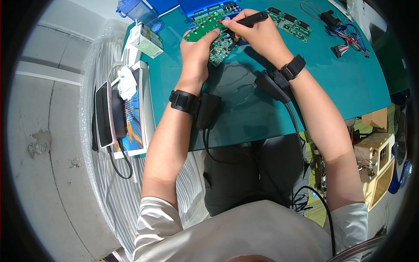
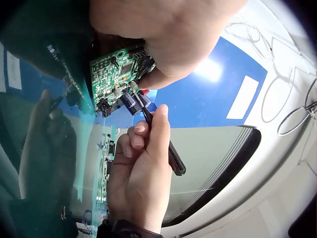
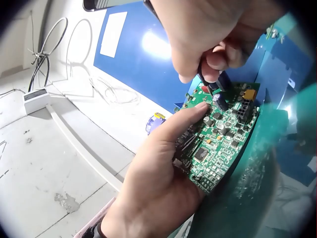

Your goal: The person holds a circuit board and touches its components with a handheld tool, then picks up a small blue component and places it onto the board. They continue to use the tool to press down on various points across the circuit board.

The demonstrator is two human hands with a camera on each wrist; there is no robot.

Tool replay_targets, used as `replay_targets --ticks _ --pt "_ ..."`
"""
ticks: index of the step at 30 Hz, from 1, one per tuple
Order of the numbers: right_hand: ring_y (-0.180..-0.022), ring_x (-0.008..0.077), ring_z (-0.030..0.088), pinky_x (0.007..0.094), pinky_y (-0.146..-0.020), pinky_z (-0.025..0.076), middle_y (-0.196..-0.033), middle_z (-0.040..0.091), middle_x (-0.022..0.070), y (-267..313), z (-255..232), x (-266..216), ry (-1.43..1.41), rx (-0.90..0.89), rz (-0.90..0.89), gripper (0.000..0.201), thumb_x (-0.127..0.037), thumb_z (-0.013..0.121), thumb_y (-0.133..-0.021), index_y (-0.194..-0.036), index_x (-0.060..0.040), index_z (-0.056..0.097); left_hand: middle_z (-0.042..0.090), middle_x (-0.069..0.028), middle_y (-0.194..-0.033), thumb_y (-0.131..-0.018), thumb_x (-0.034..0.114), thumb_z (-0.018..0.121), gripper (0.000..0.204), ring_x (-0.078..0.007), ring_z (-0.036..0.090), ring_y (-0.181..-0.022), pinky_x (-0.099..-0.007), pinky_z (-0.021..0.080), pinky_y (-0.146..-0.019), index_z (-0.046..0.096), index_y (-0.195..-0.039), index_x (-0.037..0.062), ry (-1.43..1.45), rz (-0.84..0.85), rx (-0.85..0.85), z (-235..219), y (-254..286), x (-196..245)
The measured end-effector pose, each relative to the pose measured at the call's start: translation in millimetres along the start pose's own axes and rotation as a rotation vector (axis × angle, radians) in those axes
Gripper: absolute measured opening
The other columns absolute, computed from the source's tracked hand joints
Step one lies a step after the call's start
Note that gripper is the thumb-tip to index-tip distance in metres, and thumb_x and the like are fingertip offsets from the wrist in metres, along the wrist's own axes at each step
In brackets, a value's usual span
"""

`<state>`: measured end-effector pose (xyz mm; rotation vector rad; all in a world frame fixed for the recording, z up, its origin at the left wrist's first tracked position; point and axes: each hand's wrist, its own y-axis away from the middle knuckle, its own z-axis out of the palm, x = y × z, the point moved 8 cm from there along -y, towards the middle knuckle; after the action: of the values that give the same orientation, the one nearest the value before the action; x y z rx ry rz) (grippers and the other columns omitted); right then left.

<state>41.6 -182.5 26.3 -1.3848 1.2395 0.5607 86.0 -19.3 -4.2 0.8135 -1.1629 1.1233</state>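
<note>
A green circuit board (image 3: 218,134) with capacitors and connectors is tilted above the table, its lower edge in the left hand (image 3: 161,168). The left thumb lies on the board's face, the fingers behind it. The right hand (image 2: 141,173) pinches a black pen-like tool (image 2: 174,157), also seen in the head view (image 1: 252,19). Its thin tip reaches down among the parts beside two dark capacitors (image 2: 131,103), close to the left thumb. A small red part (image 3: 204,89) is beside the tip. Whether the tip touches the board, I cannot tell.
More green boards (image 1: 290,25) lie right of the hands on the green table (image 1: 349,87). Bundled wires (image 1: 349,39) are at the far right. A blue case (image 2: 218,84) stands behind. At the left are a small box (image 1: 147,41), a clear jug (image 1: 139,15) and a phone (image 1: 104,113).
</note>
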Motion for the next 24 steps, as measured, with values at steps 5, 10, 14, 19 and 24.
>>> replay_targets --ticks 5,10,14,19,24 --pt "-0.06 0.0115 0.061 0.0276 -0.057 0.047 -0.065 0.065 0.0037 -1.2 1.4 0.1 -0.051 -0.022 -0.02 0.031 -0.031 0.078 -0.089 -0.086 -0.0006 0.07 0.073 -0.0074 -0.104 -0.09 0.005 0.071 0.022 -0.0154 0.07 -0.089 -0.0296 0.055 -0.078 0.07 -0.11 -0.0019 -0.008 0.011 0.009 -1.7 -0.8 -0.1" --pt "-0.062 0.0117 0.062 0.0273 -0.058 0.048 -0.066 0.065 0.0039 -2.1 0.2 -1.0 0.0 -0.031 -0.039 0.031 -0.03 0.078 -0.089 -0.087 -0.0008 0.07 0.073 -0.0068 -0.104 -0.091 0.007 0.071 0.021 -0.0156 0.07 -0.089 -0.03 0.055 -0.079 0.069 -0.111 -0.0012 -0.013 0.009 0.03 -3.5 0.0 -0.7" --pt "-0.062 0.0119 0.062 0.0276 -0.059 0.048 -0.066 0.065 0.0038 -2.6 0.6 -0.2 -0.013 -0.041 -0.034 0.031 -0.031 0.078 -0.089 -0.088 -0.0012 0.07 0.072 -0.0058 -0.101 -0.093 0.012 0.068 0.02 -0.0164 0.069 -0.086 -0.0306 0.055 -0.078 0.068 -0.109 -0.0003 0.041 -0.037 0.118 -10.1 -4.0 -6.7" --pt "-0.061 0.0118 0.061 0.0279 -0.058 0.047 -0.063 0.063 0.0034 -3.0 1.3 2.5 0.044 -0.006 -0.067 0.031 -0.031 0.075 -0.092 -0.083 -0.003 0.065 0.071 -0.0064 -0.099 -0.097 0.021 0.062 0.022 -0.0173 0.069 -0.086 -0.032 0.055 -0.078 0.066 -0.107 0.0018 0.091 -0.012 0.11 -11.1 -5.2 -7.4" --pt "-0.057 0.0121 0.057 0.0291 -0.056 0.045 -0.061 0.06 0.0024 0.5 4.2 0.8 -0.024 0.015 -0.064 0.033 -0.031 0.072 -0.094 -0.08 -0.004 0.061 0.07 -0.0058 -0.101 -0.099 0.028 0.058 0.027 -0.0171 0.068 -0.09 -0.033 0.054 -0.082 0.065 -0.108 0.0035 0.091 -0.013 0.096 -17.3 -12.9 -14.8"
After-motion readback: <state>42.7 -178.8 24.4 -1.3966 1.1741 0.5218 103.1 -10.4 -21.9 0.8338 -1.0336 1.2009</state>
